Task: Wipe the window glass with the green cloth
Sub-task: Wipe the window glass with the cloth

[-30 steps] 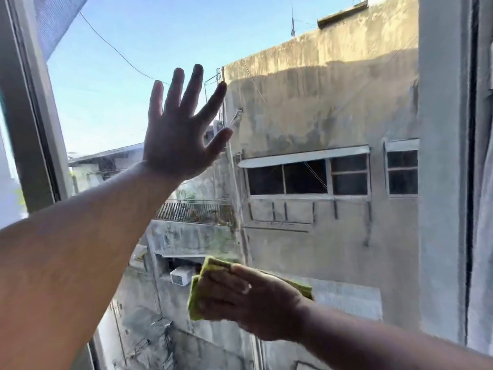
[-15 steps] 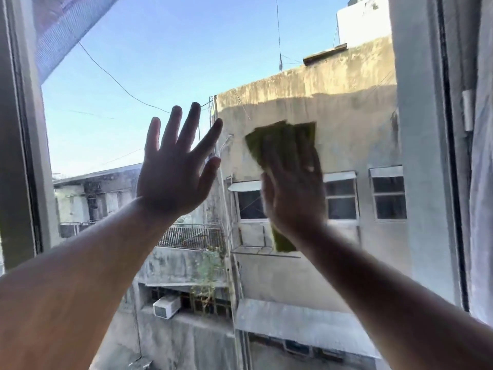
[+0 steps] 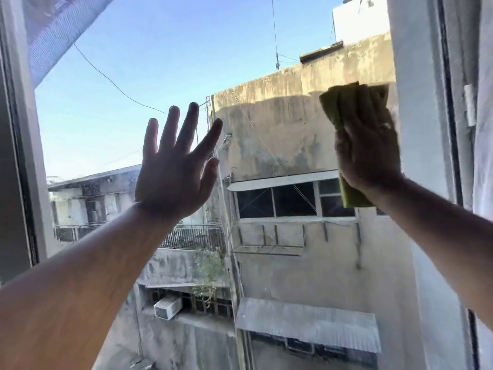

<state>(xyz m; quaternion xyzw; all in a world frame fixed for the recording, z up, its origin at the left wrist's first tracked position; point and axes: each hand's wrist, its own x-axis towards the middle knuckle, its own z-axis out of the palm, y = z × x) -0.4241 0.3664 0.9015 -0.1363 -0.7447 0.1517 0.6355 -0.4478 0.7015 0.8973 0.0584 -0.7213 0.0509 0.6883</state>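
Note:
The window glass (image 3: 266,145) fills most of the view, with grey buildings and blue sky behind it. My right hand (image 3: 369,153) presses the green cloth (image 3: 333,108) flat against the pane near its right edge. The cloth sticks out above my fingers and below my palm. My left hand (image 3: 174,177) is raised in front of the middle-left of the glass with its fingers spread and nothing in it. Whether the left palm touches the pane I cannot tell.
A dark window frame (image 3: 18,161) runs down the left side, with a piece of mesh screen (image 3: 53,25) at the top left. Another frame post (image 3: 450,129) and a pale curtain (image 3: 484,129) stand at the right edge, close to the cloth.
My right hand has carried the cloth up from the lower middle of the pane and then across to the right edge. The left hand stays spread on the same part of the glass.

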